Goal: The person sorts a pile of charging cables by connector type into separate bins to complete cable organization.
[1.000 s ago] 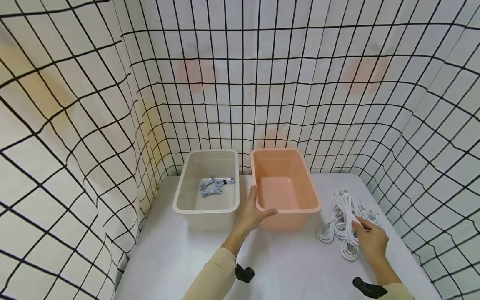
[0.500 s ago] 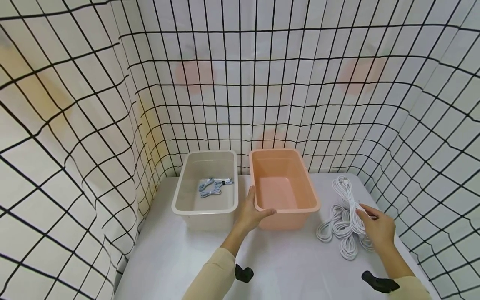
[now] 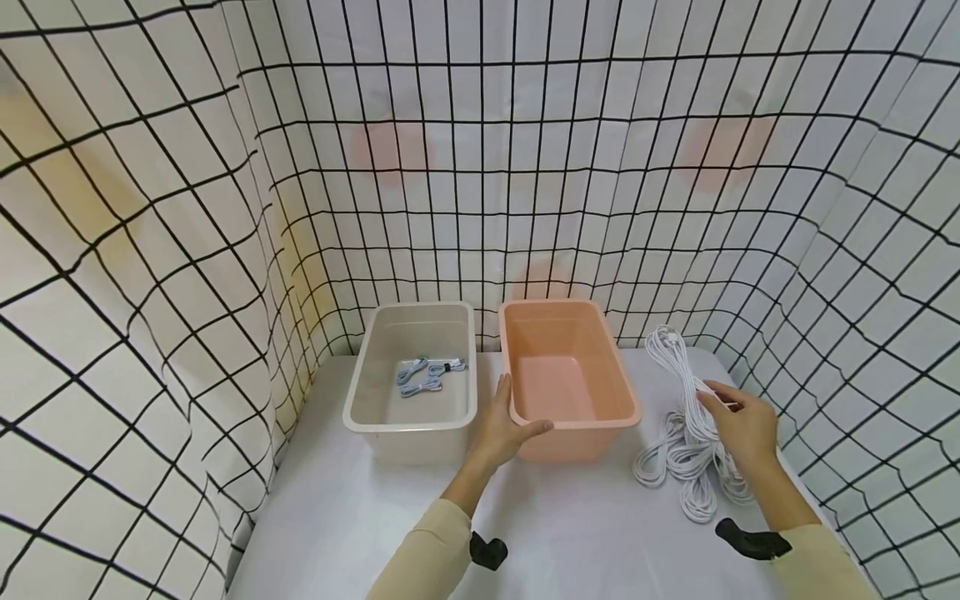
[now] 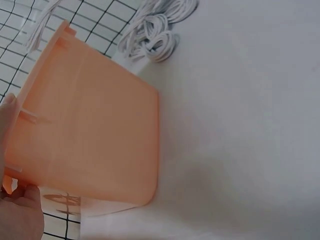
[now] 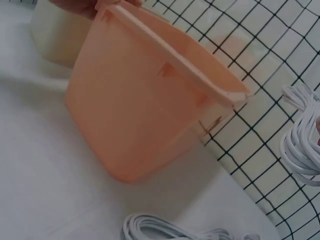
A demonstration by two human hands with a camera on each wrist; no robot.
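Observation:
My left hand [image 3: 498,432] grips the near left corner of the orange plastic bin [image 3: 581,440], its thumb along the front rim and its fingers down the left side. In the left wrist view curled fingers [image 4: 24,205] show just under the rim. On the right, my right hand [image 3: 744,423] pinches a tied bundle of white cable [image 3: 678,360], raised and slanting up to the left. Under it, several more coiled white cables [image 3: 667,460] lie on the table. The held bundle [image 5: 303,145] also shows at the right edge of the right wrist view.
A cream plastic bin [image 3: 411,427] stands left of the orange one, with several small light-blue cable bundles [image 3: 422,387] inside. Black wire mesh [image 3: 483,208] encloses the white-covered table [image 3: 585,533] at the back and both sides.
My right hand has lifted the white cable bundle out of the pile, moving first right, then back left and up. The left hand has stayed on the orange bin.

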